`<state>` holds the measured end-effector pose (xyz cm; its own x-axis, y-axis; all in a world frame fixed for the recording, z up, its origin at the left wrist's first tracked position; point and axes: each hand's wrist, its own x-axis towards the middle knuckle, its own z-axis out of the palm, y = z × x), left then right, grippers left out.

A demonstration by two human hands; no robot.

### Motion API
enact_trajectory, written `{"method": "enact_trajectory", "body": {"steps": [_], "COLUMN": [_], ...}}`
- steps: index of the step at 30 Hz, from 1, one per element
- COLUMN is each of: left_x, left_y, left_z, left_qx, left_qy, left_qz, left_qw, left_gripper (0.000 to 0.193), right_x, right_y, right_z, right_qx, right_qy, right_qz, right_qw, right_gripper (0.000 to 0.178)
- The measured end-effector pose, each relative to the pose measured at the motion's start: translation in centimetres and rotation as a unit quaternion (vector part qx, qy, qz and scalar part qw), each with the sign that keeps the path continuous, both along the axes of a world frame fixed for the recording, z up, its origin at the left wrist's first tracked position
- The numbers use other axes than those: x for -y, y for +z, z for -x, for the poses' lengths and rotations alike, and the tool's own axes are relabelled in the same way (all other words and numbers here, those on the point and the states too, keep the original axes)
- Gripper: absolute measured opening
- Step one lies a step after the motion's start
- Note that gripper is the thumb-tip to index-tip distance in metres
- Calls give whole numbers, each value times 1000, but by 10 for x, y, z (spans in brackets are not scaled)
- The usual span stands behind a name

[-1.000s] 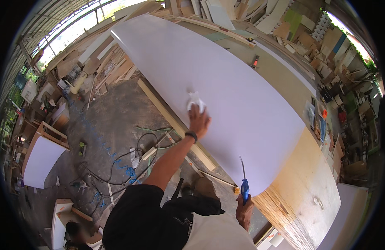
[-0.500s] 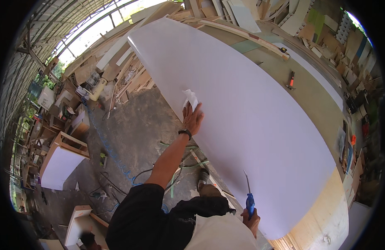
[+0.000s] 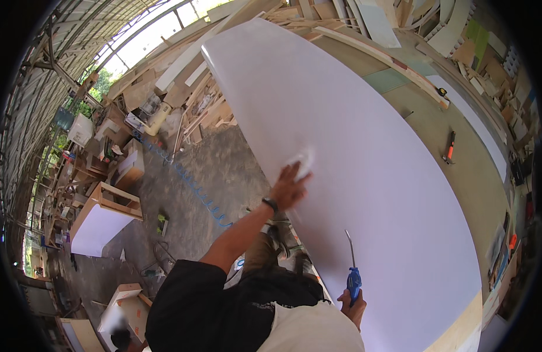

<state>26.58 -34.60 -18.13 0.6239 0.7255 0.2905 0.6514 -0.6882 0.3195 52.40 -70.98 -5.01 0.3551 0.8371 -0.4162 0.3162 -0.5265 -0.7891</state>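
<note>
A large curved panel (image 3: 364,152) with a smooth white face stretches diagonally in front of me. At its left edge my left hand (image 3: 289,186) presses a crumpled white rag (image 3: 306,161) against the surface; motion blurs both, and cloth or paper I cannot tell. My right hand (image 3: 352,308), low by the near part of the panel, grips a screwdriver (image 3: 354,281) by its blue handle. Its thin metal shaft points away from me, and the tip looks slightly bent.
Beyond the panel, a hammer (image 3: 450,148) and a tape measure (image 3: 441,91) lie near a long wooden strip (image 3: 394,63). A coiled blue hose (image 3: 192,185) crosses the floor at left. A curved cabinet piece (image 3: 98,226) stands there, with a person (image 3: 121,337) at lower left.
My left hand has moved the rag nearer along the panel and slightly right. The view has shifted, and my right hand still holds the screwdriver.
</note>
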Motion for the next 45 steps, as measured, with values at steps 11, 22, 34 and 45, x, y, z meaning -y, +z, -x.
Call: {"method": "enact_trajectory", "body": {"steps": [11, 22, 34, 45], "left_x": [-58, -514, -467, -809], "left_y": [26, 2, -50, -60], "left_z": [-14, 287, 293, 456], "left_qx": [-30, 62, 61, 328], "left_qy": [-321, 207, -362, 372], "left_qz": [41, 7, -142, 80], "left_qw": [946, 976, 919, 865], "left_gripper": [54, 70, 44, 86], "right_x": [-160, -412, -607, -786], "right_y": [-15, 11, 14, -11], "right_z": [102, 314, 410, 486], "right_qx": [27, 86, 144, 115], "right_qy": [-37, -28, 18, 41], "right_qz": [4, 27, -33, -56], "right_qw": [999, 996, 989, 991], "right_gripper": [28, 30, 32, 36]}}
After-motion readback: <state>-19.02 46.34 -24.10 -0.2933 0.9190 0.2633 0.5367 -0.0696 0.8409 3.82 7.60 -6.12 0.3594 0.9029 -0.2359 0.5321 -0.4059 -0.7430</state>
